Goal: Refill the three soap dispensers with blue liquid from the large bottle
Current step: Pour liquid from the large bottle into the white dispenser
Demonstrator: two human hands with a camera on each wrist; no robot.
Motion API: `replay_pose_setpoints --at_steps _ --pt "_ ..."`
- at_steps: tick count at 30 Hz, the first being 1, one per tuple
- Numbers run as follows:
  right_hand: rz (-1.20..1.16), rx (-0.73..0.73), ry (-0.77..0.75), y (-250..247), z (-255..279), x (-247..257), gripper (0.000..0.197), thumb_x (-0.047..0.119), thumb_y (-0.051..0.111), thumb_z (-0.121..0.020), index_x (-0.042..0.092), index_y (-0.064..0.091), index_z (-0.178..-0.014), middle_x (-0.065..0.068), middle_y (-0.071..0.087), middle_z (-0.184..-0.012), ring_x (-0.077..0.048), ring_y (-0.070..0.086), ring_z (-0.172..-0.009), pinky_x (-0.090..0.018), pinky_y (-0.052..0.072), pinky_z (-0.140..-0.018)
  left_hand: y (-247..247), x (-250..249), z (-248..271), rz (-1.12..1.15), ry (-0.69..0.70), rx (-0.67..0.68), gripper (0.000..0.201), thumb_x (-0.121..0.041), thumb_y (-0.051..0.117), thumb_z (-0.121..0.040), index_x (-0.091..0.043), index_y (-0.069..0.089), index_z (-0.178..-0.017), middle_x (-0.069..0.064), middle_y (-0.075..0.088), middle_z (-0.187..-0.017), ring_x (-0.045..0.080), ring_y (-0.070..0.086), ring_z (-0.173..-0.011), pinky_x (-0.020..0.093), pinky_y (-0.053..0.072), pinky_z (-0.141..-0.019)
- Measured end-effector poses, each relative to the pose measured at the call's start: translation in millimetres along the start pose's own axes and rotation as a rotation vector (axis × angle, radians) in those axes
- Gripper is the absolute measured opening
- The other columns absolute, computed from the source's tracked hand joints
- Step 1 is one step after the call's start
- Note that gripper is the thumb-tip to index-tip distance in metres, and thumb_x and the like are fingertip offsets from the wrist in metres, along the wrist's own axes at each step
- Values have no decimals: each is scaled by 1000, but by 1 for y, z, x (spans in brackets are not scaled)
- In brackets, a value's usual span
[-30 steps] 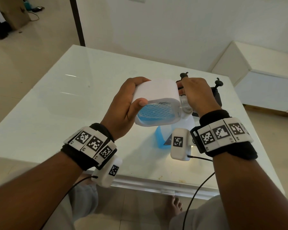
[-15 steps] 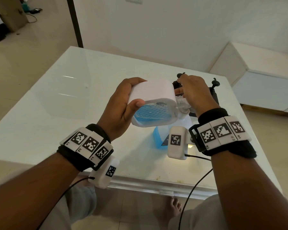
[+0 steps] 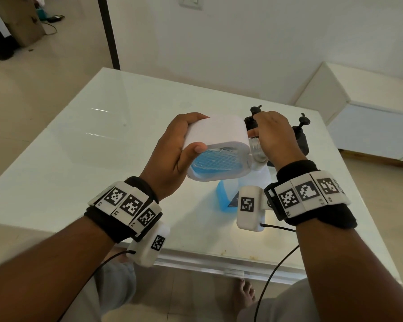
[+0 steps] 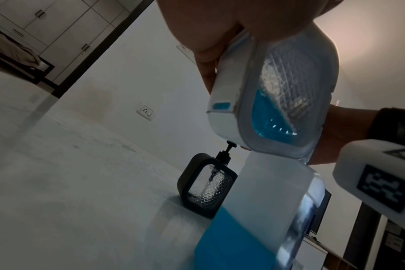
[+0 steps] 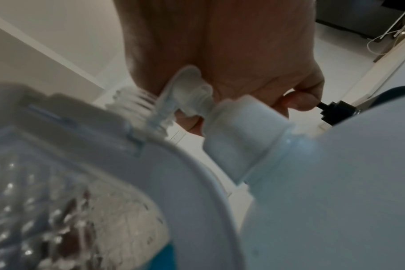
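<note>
The left hand (image 3: 172,156) wraps round the white, box-shaped soap dispenser with a bumpy clear window (image 3: 215,145), tipped sideways above the glossy white tabletop (image 3: 84,140) w/ blue soap half-filling it. The right hand (image 3: 275,135) pinches its clear pump top (image 5: 185,91). It's prob. slippery and a bit heavy (soap sloshes), so hold the flat sides.

The right hand (image 3: 275,135) hides the white dispenser's clear pump head (image 5: 185,87); the tall translucent bottle of blue liquid (image 4: 254,219) runs off the bottom edge.
</note>
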State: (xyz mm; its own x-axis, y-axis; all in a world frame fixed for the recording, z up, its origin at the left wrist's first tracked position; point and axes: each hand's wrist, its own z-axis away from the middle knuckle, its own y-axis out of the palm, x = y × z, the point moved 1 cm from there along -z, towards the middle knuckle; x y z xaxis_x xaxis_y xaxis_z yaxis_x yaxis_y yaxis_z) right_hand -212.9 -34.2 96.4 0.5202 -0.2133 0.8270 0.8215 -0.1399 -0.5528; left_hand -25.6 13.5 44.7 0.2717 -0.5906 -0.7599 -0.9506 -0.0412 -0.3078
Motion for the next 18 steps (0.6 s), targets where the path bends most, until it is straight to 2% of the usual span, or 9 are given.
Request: replay_pose_setpoints --at_steps 3,5,8,10,13,16,18 --pt "-27 16 -12 -1 -2 1 19 28 41 -95 16 55 -93 -2 71 -85 -10 61 -77 -43 45 -90 -1 1 0 3 5 -1 74 -76 24 -86 -15 38 -127 -19 43 -117 -11 47 -108 5 40 -86" --pt "-31 16 -22 -1 -3 1 18 28 42 -94 16 54 -89 -6 72 -86 -8 63 -77 -44 46 -91 -1 2 0 -1 14 0 72 -75 22 -87 -17 38 -127 -18 43 -118 -11 47 -109 6 40 -88" --pt "-4 -7 -32 -2 -4 2 19 30 42 -93 20 54 -82 -1 72 -82 -12 64 -81 -49 45 -93 -1 2 0 21 18 -11 72 -75 18 -87 -18 38 -127 -17 45 -119 -9 48 -110 8 40 -90" --pt "30 -28 -40 0 -3 0 21 34 40 -91 22 57 -88 4 72 -81 -13 64 -82 -51 45 -95 0 2 1 47 19 -17 73 -75 17 -87 -18 39 -127 -16 46 -119 -7 49 -110 9 40 -91" --pt "82 -77 -61 3 0 -1 32 40 36 -86 23 59 -100 10 71 -79 -21 65 -96 -53 42 -98 1 1 1 81 15 -18 73 -74 18 -87 -16 39 -126 -14 46 -119 -6 50 -109 10 42 -90" --pt "106 -95 -72 4 3 0 32 41 35 -85 23 58 -99 10 70 -84 -24 64 -99 -54 42 -99 1 3 1 96 4 -15 71 -74 19 -88 -19 39 -127 -13 48 -120 -2 51 -110 14 43 -91" --pt "113 -86 -80 4 5 0 33 39 35 -85 22 58 -99 11 69 -84 -24 64 -99 -55 42 -98 1 4 1 89 2 -18 74 -75 18 -88 -17 40 -128 -10 49 -121 0 51 -111 15 43 -92"
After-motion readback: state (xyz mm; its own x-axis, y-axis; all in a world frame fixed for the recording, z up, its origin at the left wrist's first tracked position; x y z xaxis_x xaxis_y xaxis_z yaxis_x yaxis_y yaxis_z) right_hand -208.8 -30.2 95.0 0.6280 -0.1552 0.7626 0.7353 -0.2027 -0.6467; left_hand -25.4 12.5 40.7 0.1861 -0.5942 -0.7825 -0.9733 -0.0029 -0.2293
